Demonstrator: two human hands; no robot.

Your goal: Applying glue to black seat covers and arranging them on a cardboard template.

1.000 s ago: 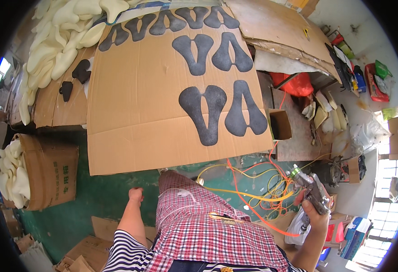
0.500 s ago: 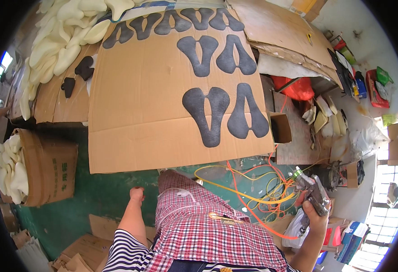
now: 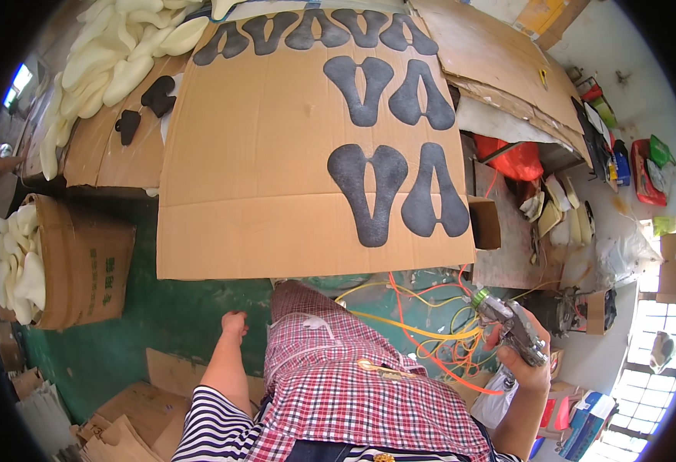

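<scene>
My right hand (image 3: 529,368) is wrapped round a metal spray gun (image 3: 516,333), its green-marked nozzle end turned up and left. The gun is held right of my checked apron, off the near edge of a large cardboard sheet (image 3: 238,169). Flat black pads lie on that sheet, split by a slot: a larger V-shaped pad (image 3: 369,204) and an upturned pad (image 3: 435,196) are nearest, with another pair behind and a row along the far edge. Left of the apron, my left hand (image 3: 234,324) hangs low with curled fingers; nothing shows in it.
Cream foam pieces (image 3: 95,73) are heaped at the far left, and more fill a carton (image 3: 95,269) below. Two small black pieces (image 3: 127,125) lie beside the sheet. Orange and yellow hoses (image 3: 422,331) trail over the green floor. Stacked cardboard (image 3: 499,58) stands at the far right.
The spray gun and my right hand have moved left, towards the apron. The view has shifted, so the sheet sits slightly higher and further right. My left hand stays low.
</scene>
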